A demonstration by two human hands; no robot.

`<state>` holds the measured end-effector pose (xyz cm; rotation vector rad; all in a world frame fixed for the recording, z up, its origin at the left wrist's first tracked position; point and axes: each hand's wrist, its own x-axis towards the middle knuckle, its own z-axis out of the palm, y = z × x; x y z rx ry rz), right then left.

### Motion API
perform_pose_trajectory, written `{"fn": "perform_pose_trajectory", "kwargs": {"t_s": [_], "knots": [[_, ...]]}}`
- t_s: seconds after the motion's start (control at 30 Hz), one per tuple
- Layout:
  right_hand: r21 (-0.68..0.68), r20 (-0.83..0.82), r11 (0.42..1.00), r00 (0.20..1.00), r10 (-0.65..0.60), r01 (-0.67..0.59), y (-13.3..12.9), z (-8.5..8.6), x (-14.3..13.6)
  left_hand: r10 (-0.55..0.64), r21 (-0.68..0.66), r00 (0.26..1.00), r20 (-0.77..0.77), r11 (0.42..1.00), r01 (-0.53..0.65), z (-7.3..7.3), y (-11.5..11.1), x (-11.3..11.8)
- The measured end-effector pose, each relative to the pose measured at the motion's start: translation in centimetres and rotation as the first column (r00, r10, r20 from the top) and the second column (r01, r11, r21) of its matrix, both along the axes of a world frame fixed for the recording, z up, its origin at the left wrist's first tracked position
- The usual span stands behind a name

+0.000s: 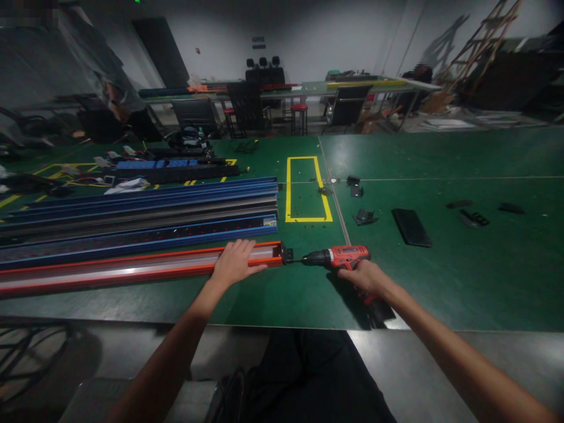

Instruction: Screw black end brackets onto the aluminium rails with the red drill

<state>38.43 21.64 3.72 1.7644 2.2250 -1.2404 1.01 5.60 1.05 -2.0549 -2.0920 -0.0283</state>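
Note:
A long orange-red channel rail [154, 267] lies along the green table [462, 282], with a black end piece [287, 255] at its right end. My left hand [235, 261] rests over the rail near that end, its fingers wrapped across the far edge and its thumb on the near side. My right hand [363, 276] is closed on the handle of a red and black power drill [348, 254]. The drill lies level, its bit pointing left at the black end piece; whether the tip touches is too small to tell.
Beyond the orange rail lie several blue and black rails [220, 205]. A yellow tape rectangle [308, 220] with small screws is behind the drill. Black plastic parts [365, 217] and a black flat case [412, 227] lie to the right. A person [118, 100] stands far left.

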Motion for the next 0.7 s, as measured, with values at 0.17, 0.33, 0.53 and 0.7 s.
{"fn": "perform_pose_trajectory", "kwargs": {"t_s": [0.17,0.33,0.53,0.7], "knots": [[0.006,0.001,1.0,1.0,0.007,-0.007,-0.09,0.2,-0.03,0.013,-0.008,1.0,0.0,1.0,-0.013,0.25,-0.01,0.1],[-0.007,-0.024,1.0,1.0,-0.005,0.005,-0.05,0.09,0.05,0.008,0.004,1.0,0.01,1.0,-0.008,0.24,-0.01,0.12],[0.021,-0.007,1.0,1.0,0.019,-0.019,0.12,-0.38,0.19,-0.001,-0.001,1.0,-0.018,1.0,0.001,0.13,-0.01,0.06],[0.023,-0.023,1.0,1.0,0.018,-0.017,0.04,-0.22,0.14,-0.001,-0.007,1.0,-0.014,1.0,0.001,0.11,0.02,0.03]]}}
